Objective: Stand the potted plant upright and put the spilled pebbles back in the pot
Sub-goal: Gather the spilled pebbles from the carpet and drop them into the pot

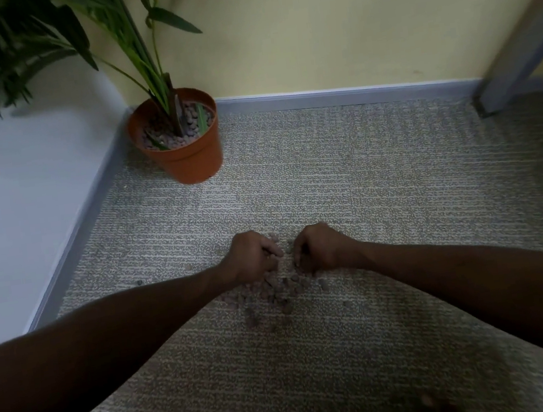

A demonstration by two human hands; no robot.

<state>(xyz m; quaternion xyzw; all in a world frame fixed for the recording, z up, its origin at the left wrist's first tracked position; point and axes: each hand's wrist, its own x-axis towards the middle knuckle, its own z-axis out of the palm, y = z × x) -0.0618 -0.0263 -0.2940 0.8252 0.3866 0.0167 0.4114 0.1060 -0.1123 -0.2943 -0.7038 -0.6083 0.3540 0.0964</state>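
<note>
An orange plastic pot (188, 161) stands upright in the room's corner, holding a tall green plant (140, 60) and a layer of brownish pebbles. A heap of spilled pebbles (276, 293) lies on the carpet well in front of the pot. My left hand (252, 256) and my right hand (319, 249) rest on the far side of that heap, side by side, fingers curled down into the pebbles. Whether pebbles are inside either fist is hidden by the fingers.
Grey patterned carpet (365, 193) covers the floor. A white wall (19, 187) runs on the left and a yellow wall (309, 28) at the back, both with grey skirting. A grey metal furniture leg (508, 71) stands at the right. A few stray pebbles (139, 282) lie to the left.
</note>
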